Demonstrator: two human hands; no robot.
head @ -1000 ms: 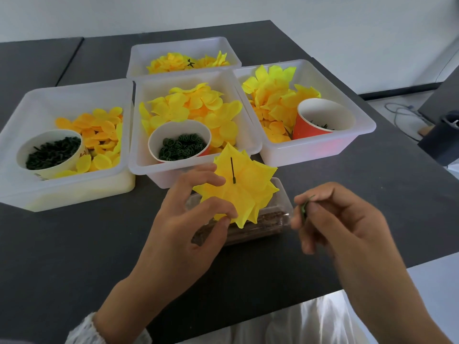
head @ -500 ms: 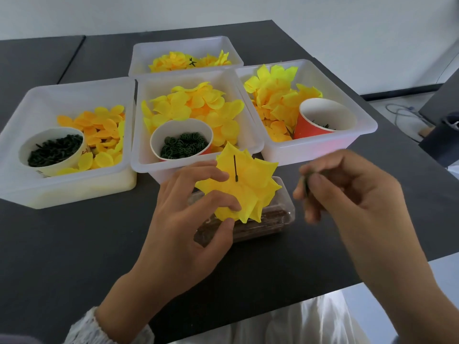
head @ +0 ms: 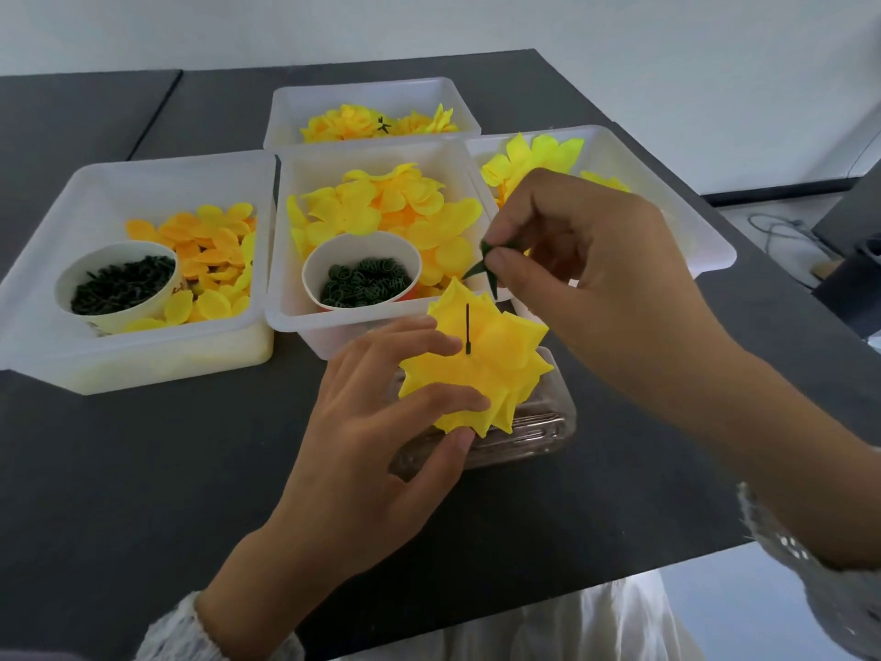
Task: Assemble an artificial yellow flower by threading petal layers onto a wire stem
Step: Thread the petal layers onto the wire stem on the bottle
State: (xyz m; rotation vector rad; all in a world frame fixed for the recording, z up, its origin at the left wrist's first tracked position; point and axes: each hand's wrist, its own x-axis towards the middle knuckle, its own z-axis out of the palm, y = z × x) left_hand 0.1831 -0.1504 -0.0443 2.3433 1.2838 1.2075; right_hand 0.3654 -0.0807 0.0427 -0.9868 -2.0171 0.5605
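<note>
My left hand (head: 381, 422) grips a stack of yellow petal layers (head: 481, 369) over the table's middle, thumb and fingers curled round its left edge. A short dark wire stem (head: 467, 329) pokes up through the stack's centre. My right hand (head: 586, 288) hovers just above and right of the flower, pinching a small green leafy calyx piece (head: 486, 267) between thumb and fingertips. The calyx hangs a short way above the stem's tip, apart from it.
Behind the flower stand several white bins (head: 157, 355) of yellow and orange petals; two hold paper cups (head: 362, 250) of small dark green parts. A clear plastic box (head: 534, 441) lies under the flower. The black table's front edge runs near my forearms.
My right hand has risen and moved left, from beside the flower to just above it, and the green calyx now shows between its fingertips. My left hand holds the flower nearly still.
</note>
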